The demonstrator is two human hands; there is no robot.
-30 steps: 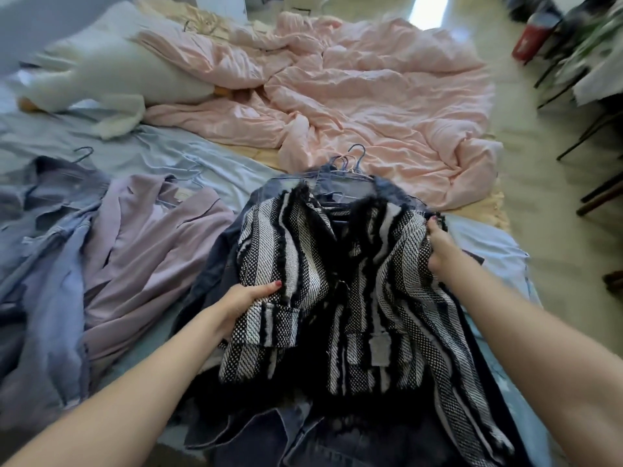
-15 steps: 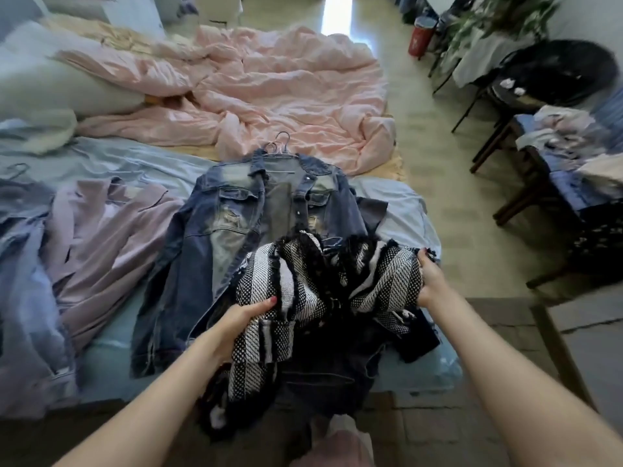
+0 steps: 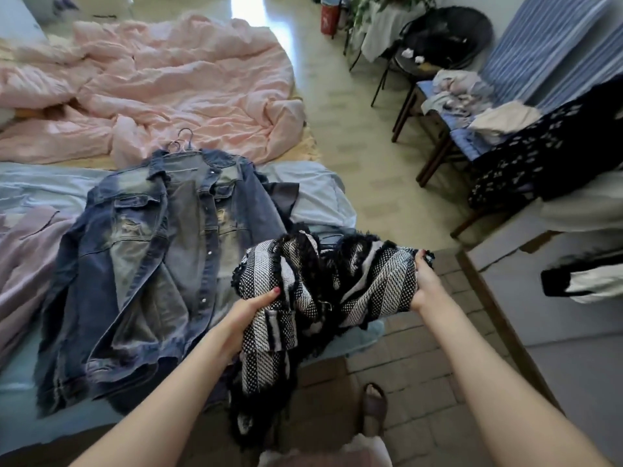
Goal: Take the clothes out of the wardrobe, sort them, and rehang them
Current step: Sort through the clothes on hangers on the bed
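Observation:
A black-and-white striped woven jacket (image 3: 323,284) with fringed edges hangs bunched between both hands, lifted off the bed's near right corner. My left hand (image 3: 251,310) grips its left side, and my right hand (image 3: 425,283) grips its right shoulder. A faded blue denim jacket (image 3: 161,264) lies flat on the light blue sheet (image 3: 317,193), still on wire hangers (image 3: 183,143) whose hooks show above its collar. A lilac garment (image 3: 23,251) lies at the left edge.
A crumpled pink duvet (image 3: 161,85) covers the far half of the bed. On the right stand a wooden chair (image 3: 448,129) piled with clothes, a black round chair (image 3: 445,35) and a dark floral garment (image 3: 546,153). A slippered foot (image 3: 372,404) is on the brick floor.
Both hands have lifted the striped jacket off the denim jacket and carried it right, toward the bed's corner. The view has swung right, uncovering the denim jacket and the chairs.

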